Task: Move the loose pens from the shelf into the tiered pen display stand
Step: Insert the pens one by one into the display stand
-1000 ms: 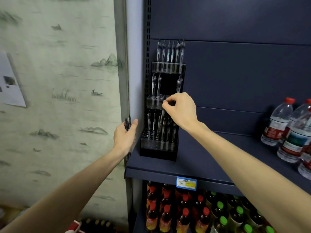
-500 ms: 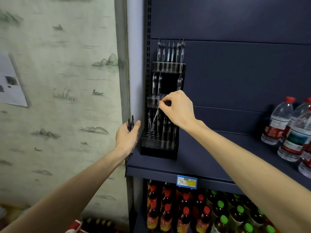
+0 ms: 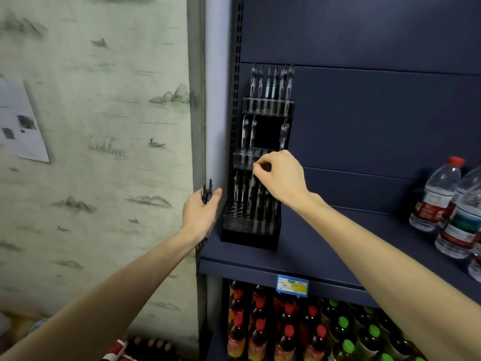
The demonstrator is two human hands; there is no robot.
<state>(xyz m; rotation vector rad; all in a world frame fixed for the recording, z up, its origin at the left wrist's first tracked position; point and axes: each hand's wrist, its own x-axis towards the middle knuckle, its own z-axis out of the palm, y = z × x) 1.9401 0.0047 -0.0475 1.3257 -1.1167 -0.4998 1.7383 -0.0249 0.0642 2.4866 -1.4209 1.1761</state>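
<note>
A black three-tier pen display stand (image 3: 250,231) stands at the left end of the dark blue shelf (image 3: 312,246). Its top tier is full of pens, the middle tier has three, and the bottom tier holds several. My right hand (image 3: 282,177) pinches the top of a black pen (image 3: 251,196) whose tip is down in a hole of the bottom tier. My left hand (image 3: 200,213), just left of the stand, grips a few black pens (image 3: 207,192) that stick up above the fingers.
Water bottles (image 3: 447,204) stand at the right end of the shelf. Below, red-capped and green-capped drink bottles (image 3: 299,332) fill the lower shelf, under a blue and yellow price tag (image 3: 292,284). A painted wall (image 3: 91,152) lies to the left.
My right hand brought the pen from a slant to nearly upright and lowered its tip into a bottom-tier hole. My left hand stayed put with its pens.
</note>
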